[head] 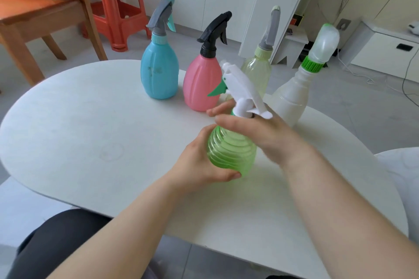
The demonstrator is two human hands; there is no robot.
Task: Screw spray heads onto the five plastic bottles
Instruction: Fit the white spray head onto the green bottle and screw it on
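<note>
A ribbed green bottle (pixel 230 150) stands on the white table (pixel 95 142) in front of me. My left hand (pixel 201 165) wraps its lower body. My right hand (pixel 258 131) grips the neck under the white spray head (pixel 243 88), which has a green trigger and sits on the bottle. Behind stand a blue bottle (pixel 159 72) with a grey head, a pink bottle (pixel 201 84) with a black head, a pale yellow bottle (pixel 258 70) with a grey head, and a white bottle (pixel 292 95) with a green collar and clear cap.
A wooden chair (pixel 45 13) and a red plastic stool (pixel 118 4) stand on the floor beyond the table's left. White cabinets and cables lie at the back right. A white seat (pixel 405 176) sits at the right edge.
</note>
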